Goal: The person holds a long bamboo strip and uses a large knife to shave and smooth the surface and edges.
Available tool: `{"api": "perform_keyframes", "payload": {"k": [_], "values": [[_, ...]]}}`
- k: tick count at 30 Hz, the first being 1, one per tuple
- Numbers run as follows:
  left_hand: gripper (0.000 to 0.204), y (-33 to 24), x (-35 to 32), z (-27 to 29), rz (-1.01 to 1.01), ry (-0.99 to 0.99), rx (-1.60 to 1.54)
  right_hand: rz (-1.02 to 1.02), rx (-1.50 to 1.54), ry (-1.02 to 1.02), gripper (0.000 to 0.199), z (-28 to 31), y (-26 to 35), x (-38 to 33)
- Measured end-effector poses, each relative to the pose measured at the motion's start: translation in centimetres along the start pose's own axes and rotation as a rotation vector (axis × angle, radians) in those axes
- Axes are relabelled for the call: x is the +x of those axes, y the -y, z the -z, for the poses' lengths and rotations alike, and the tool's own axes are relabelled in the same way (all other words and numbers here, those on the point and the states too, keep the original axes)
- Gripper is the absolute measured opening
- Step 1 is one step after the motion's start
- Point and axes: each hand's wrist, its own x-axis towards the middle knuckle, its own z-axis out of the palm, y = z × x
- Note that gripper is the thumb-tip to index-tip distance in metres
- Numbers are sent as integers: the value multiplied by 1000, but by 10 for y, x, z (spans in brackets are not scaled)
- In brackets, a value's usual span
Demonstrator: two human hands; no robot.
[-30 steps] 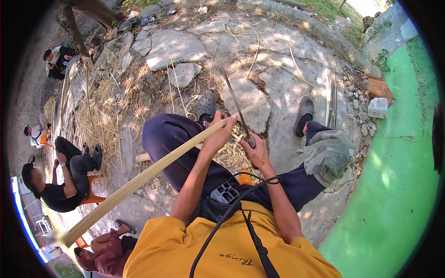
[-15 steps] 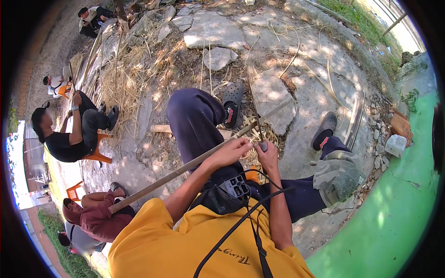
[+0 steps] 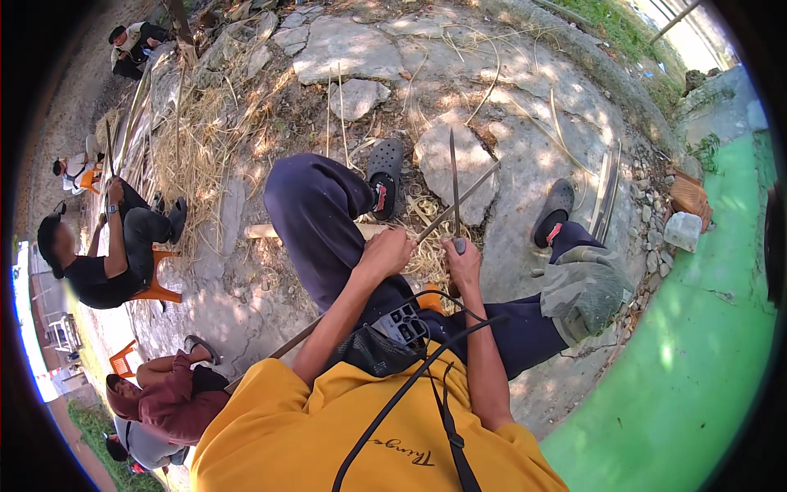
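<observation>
Holding a long bamboo strip [image 3: 459,205] across the lap while a knife [image 3: 453,176] stands against it.

The left hand [image 3: 385,252] is clenched around the strip just above the knee, steadying it so its far end slants out over the stone ground [image 3: 508,164]. The right hand [image 3: 463,264] is closed tight on the knife handle, blade upright and seemingly meeting the strip beside the left hand; pale shavings [image 3: 426,246] lie between the feet.
</observation>
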Motion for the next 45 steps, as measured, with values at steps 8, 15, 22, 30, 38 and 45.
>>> {"api": "perform_keyframes", "payload": {"k": [8,15,22,30,38,45], "values": [[42,1,14,11,89,146,-284,-83,285,-63,31,14,13,2],[31,-25,78,5,-259,-304,-331,-101,428,-188,31,38,10,7],[25,-28,186,-16,-110,586,-1443,-142,428,-316,33,60,-7,11],[34,-13,230,105,-154,215,-829,-121,431,-240,37,29,11,-3],[41,-62,249,232,-282,-432,190,-84,521,-201,37,27,15,13],[38,-69,242,337,-245,-753,470,-140,608,-157,30,25,22,8]]}}
